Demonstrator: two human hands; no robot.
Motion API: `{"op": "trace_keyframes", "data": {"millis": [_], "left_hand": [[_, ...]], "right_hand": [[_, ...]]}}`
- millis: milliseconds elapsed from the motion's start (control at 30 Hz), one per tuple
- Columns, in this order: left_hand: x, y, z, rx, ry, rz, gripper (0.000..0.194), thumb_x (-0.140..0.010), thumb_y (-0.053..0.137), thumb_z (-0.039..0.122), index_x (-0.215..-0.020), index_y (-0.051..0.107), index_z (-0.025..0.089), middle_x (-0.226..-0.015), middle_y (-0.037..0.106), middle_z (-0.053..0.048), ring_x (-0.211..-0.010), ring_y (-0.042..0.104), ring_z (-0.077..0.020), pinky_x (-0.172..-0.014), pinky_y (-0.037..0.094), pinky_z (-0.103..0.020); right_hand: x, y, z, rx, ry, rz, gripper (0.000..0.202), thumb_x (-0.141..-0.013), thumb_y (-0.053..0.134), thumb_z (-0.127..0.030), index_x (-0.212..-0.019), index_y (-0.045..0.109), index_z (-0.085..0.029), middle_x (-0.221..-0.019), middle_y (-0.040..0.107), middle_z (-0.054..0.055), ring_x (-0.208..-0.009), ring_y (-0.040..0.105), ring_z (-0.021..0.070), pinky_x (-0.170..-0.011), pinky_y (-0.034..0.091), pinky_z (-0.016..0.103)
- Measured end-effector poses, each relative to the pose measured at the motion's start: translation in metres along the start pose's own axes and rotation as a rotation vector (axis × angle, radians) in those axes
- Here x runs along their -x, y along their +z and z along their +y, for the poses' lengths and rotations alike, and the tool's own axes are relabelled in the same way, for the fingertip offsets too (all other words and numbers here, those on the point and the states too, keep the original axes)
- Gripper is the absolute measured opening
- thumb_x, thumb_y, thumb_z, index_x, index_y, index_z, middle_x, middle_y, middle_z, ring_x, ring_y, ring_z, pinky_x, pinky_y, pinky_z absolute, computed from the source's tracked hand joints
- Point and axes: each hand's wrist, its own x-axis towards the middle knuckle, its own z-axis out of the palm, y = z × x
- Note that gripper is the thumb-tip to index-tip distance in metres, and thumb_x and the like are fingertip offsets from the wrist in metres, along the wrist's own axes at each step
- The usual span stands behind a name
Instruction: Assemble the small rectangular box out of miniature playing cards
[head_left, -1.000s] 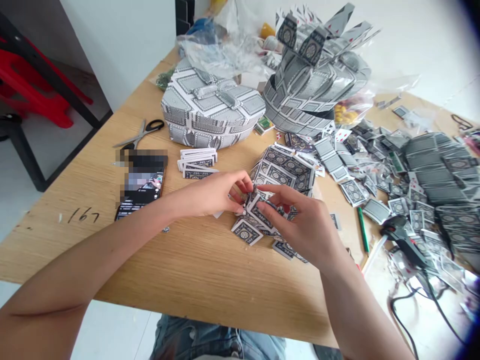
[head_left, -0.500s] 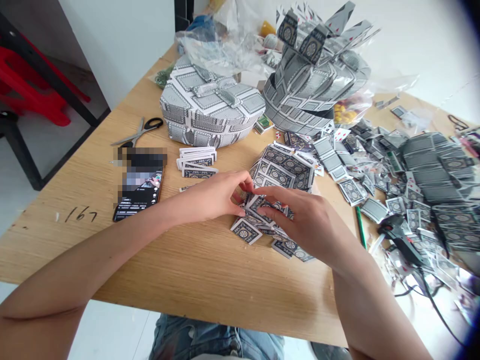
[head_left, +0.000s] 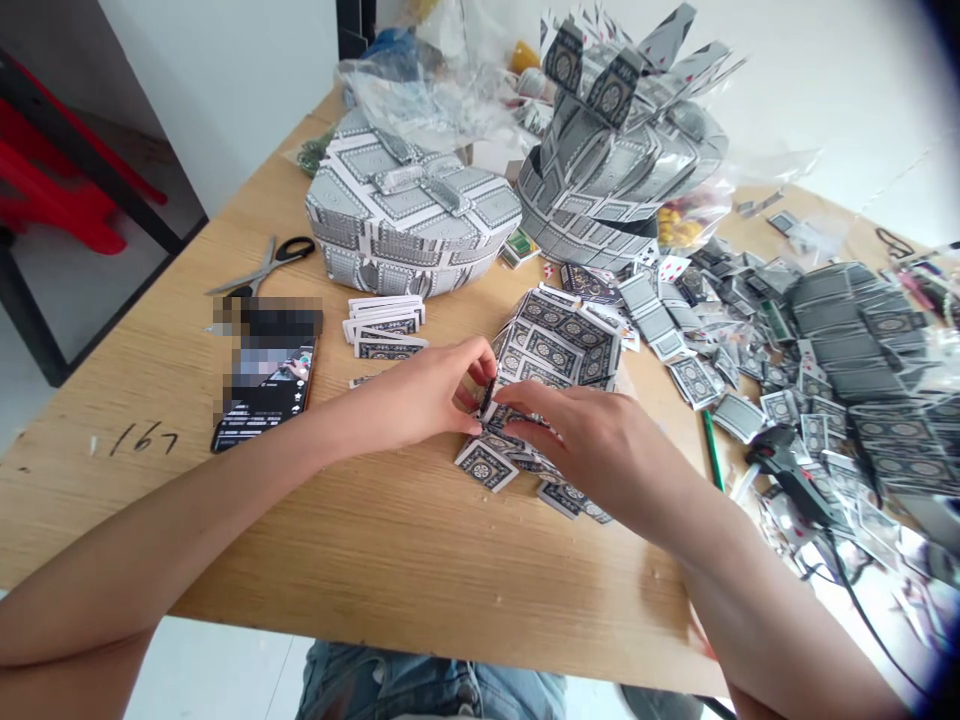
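On the wooden worktop point(head_left: 390, 560), a woven panel of folded playing cards point(head_left: 559, 345) lay flat at centre. The left hand point(head_left: 420, 395) and right hand point(head_left: 600, 445) each pinched one small card piece point(head_left: 489, 398) at its near edge; firm, even pressure would probably seat it cleanly.

Wooden table point(head_left: 375, 560) bears scissors point(head_left: 262, 270), phone point(head_left: 262, 385), scattered cards point(head_left: 750, 370)

The number "167" point(head_left: 145, 437) is handwritten in dark ink straight on the wooden desk point(head_left: 360, 540), near its left edge. The phone point(head_left: 264, 392) beside it shows a lit screen, but its text is too blurred and small to read.
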Motion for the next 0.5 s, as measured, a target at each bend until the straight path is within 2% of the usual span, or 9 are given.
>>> {"op": "trace_keyframes", "data": {"millis": [167, 333, 400, 500], "left_hand": [[0.001, -0.002, 0.008, 0.021, 0.016, -0.035, 0.046, -0.073, 0.069, 0.014, -0.113, 0.050, 0.026, -0.104, 0.067, -0.001, -0.082, 0.066, -0.0159, -0.074, 0.050, -0.029], [0.000, -0.001, 0.007, -0.025, 0.062, -0.037, 0.034, -0.074, 0.068, 0.013, -0.104, 0.056, 0.024, -0.100, 0.067, 0.001, -0.086, 0.066, -0.0155, -0.078, 0.051, -0.028], [0.000, -0.001, 0.004, -0.041, 0.075, -0.015, 0.033, -0.074, 0.069, 0.014, -0.103, 0.057, 0.024, -0.102, 0.067, 0.001, -0.084, 0.066, -0.0147, -0.078, 0.051, -0.027], [-0.001, 0.000, 0.000, -0.040, 0.060, -0.012, 0.035, -0.073, 0.072, 0.017, -0.104, 0.058, 0.024, -0.104, 0.067, 0.000, -0.086, 0.066, -0.0155, -0.080, 0.052, -0.029]], "right_hand": [[0.006, 0.011, -0.008, -0.077, 0.073, 0.052, 0.015, -0.097, 0.048, -0.026, -0.104, 0.060, -0.019, -0.071, 0.067, 0.000, -0.056, 0.060, 0.0128, -0.052, 0.035, 0.025], [0.006, 0.020, -0.018, -0.344, 0.263, 0.138, 0.010, -0.095, 0.053, -0.024, -0.101, 0.060, -0.020, -0.085, 0.072, 0.000, -0.067, 0.066, 0.0124, -0.060, 0.043, 0.022], [0.006, 0.020, -0.014, -0.489, 0.265, 0.083, 0.013, -0.096, 0.050, -0.026, -0.103, 0.059, -0.020, -0.088, 0.072, 0.001, -0.071, 0.066, 0.0124, -0.063, 0.046, 0.022], [0.008, 0.014, -0.001, -0.598, 0.180, -0.061, 0.025, -0.100, 0.039, -0.030, -0.112, 0.059, -0.020, -0.091, 0.071, 0.003, -0.074, 0.065, 0.0135, -0.066, 0.048, 0.024]]}}
